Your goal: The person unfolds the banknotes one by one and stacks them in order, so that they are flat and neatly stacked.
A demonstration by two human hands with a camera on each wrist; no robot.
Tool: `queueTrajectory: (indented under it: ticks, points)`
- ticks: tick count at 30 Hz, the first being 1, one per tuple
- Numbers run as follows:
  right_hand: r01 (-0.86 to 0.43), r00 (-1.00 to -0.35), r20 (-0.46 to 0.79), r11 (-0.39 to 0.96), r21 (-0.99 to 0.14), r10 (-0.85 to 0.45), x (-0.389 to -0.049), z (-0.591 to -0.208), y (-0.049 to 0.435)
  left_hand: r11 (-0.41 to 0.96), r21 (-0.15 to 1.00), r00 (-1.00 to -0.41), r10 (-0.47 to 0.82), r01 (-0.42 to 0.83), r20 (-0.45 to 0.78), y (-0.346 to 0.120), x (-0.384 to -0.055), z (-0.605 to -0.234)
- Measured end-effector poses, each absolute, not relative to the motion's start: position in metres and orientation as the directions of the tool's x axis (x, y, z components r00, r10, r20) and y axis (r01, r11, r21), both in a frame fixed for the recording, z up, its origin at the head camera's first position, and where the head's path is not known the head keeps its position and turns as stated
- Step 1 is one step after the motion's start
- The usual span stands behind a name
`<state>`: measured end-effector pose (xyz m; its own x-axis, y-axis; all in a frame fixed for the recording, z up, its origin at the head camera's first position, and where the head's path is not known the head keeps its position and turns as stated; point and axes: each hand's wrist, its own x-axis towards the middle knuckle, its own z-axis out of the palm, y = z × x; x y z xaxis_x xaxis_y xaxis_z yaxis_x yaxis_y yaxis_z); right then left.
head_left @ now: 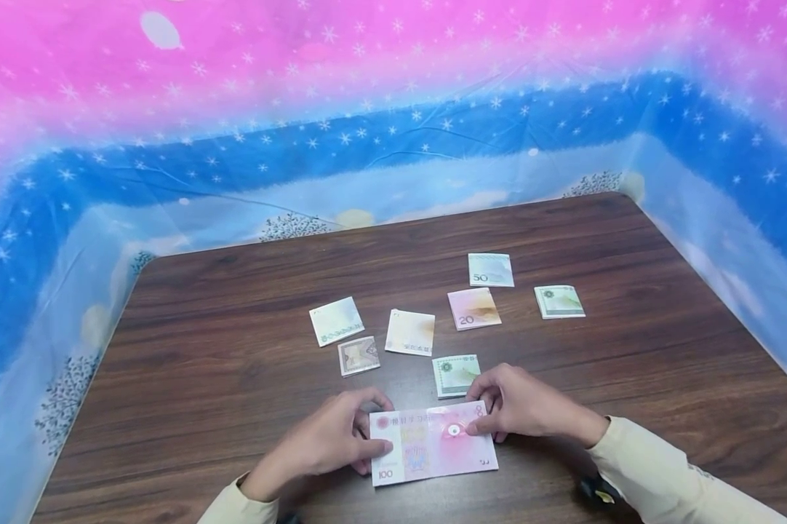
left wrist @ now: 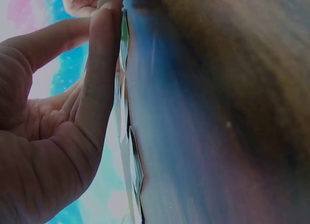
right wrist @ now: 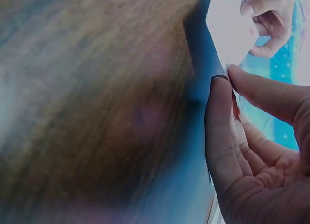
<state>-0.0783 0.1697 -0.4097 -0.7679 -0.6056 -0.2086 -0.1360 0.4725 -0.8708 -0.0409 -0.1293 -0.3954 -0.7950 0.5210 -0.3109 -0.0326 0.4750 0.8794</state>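
A pink 100 banknote [head_left: 426, 455] is held flat and unfolded just above the near part of the table. My left hand [head_left: 333, 434] pinches its left end, thumb on top and fingers beneath. At the opposite end my right hand [head_left: 521, 407] pinches it the same way; the right wrist view shows that thumb and fingers meeting at the edge of the note [right wrist: 230, 32]. Just beyond the right fingers lies a folded green banknote [head_left: 455, 375]. The left wrist view shows the left hand [left wrist: 63, 117] close up, with the note's surface mostly hidden.
Several folded banknotes lie on the brown wooden table [head_left: 223, 378]: a 50 note [head_left: 490, 270], a 20 note [head_left: 474, 308], a green note [head_left: 559, 302], two pale notes [head_left: 337, 321] and a small brownish note [head_left: 359, 356]. A pink and blue snowflake cloth [head_left: 393, 138] hangs around the table.
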Motion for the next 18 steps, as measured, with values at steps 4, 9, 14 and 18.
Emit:
queueTrajectory:
  ticks: [4,9,14,18]
  points:
    - [-0.158,-0.764,-0.188,0.461,-0.873,-0.617,-0.077,-0.412,0.169,0.49,0.872,-0.781,0.546,0.005,-0.302,-0.13,-0.04,-0.398]
    - [-0.209,-0.784,-0.14,0.469,-0.858,-0.604,-0.081,-0.414,0.168,0.517,0.855,-0.808,0.522,0.045,-0.273,-0.129,-0.042,-0.399]
    - [-0.231,-0.802,-0.113,0.48,-0.846,-0.586,-0.088,-0.417,0.167,0.565,0.821,-0.85,0.47,0.085,-0.236,-0.127,-0.046,-0.4]
    - [-0.249,-0.817,-0.098,0.5,-0.83,-0.568,-0.094,-0.418,0.166,0.619,0.776,-0.876,0.435,0.123,-0.207,-0.125,-0.049,-0.4]
